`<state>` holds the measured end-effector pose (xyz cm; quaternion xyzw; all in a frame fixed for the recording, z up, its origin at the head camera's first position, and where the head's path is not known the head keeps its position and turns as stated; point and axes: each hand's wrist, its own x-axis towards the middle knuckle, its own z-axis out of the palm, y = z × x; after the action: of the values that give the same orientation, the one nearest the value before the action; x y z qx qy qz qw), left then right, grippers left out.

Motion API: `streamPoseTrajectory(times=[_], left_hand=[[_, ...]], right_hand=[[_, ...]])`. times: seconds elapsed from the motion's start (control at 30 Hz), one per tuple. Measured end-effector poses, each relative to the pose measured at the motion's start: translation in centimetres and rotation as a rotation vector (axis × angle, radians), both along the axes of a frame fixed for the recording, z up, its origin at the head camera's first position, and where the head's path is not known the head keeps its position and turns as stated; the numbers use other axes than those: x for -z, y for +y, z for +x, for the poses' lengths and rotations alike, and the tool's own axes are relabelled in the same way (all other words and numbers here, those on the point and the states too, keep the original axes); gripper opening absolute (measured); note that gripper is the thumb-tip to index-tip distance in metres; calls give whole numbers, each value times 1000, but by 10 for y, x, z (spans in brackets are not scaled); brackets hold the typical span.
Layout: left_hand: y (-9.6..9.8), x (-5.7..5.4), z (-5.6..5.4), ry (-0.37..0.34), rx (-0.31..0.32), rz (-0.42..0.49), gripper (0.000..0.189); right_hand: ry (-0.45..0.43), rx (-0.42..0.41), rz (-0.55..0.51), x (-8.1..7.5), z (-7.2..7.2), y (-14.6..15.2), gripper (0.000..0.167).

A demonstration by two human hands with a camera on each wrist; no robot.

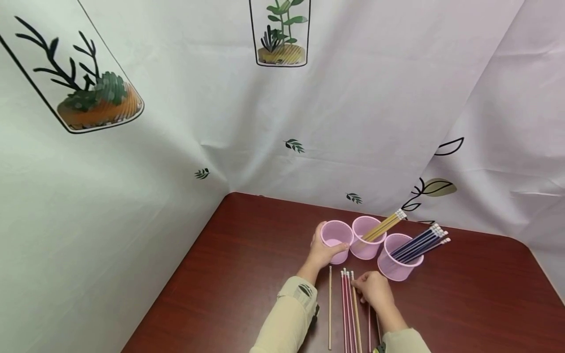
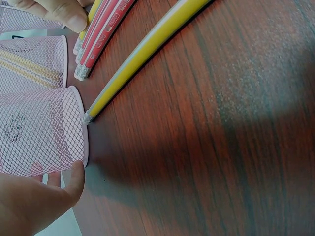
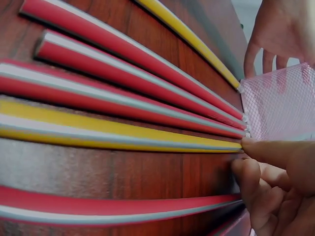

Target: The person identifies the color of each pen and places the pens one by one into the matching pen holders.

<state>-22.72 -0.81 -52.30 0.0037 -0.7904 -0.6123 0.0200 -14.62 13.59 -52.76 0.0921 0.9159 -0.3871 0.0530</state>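
Note:
My left hand (image 1: 321, 254) grips the leftmost pink mesh cup (image 1: 336, 228), thumb on the near side and fingers round the far side. No pencils show inside that cup. Beside a group of red pencils (image 1: 347, 314), my right hand (image 1: 375, 289) pinches a yellow pencil (image 3: 123, 135) near its eraser end, with the pencil lying along the table. Left of the group lies a lone yellow pencil (image 1: 330, 309). Under the right hand another red pencil (image 3: 108, 209) is partly hidden.
The middle pink mesh cup (image 1: 363, 252) holds yellow pencils (image 1: 383, 227). To its right, another pink mesh cup (image 1: 391, 269) holds several dark blue pencils (image 1: 415, 245). A printed white cloth (image 1: 353, 108) hangs behind the dark red table (image 1: 220, 274).

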Motion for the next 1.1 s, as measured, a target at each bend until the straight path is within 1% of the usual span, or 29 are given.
streamPoseTrajectory(times=[0.23, 0.33, 0.57, 0.73, 0.83, 0.97, 1.1], left_hand=[[-1, 0, 0, -4, -3, -11, 90], [-1, 0, 0, -1, -2, -13, 90], [-1, 0, -1, 7, 2, -2, 90], [-1, 0, 0, 3, -2, -9, 90], [-1, 0, 0, 4, -1, -5, 90], [-1, 0, -1, 14, 0, -3, 90], [-1, 1, 0, 12, 2, -8, 90]], right_hand=[[-18, -30, 93, -4, -3, -3, 23], [-26, -26, 130, -3, -3, -4, 24], [10, -55, 230, -4, -3, -7, 30], [7, -42, 205, -8, -6, -6, 30], [33, -43, 180, -16, -8, -4, 29], [37, -44, 158, -28, -12, -1, 25], [50, -49, 159, -40, -15, 1, 23]])
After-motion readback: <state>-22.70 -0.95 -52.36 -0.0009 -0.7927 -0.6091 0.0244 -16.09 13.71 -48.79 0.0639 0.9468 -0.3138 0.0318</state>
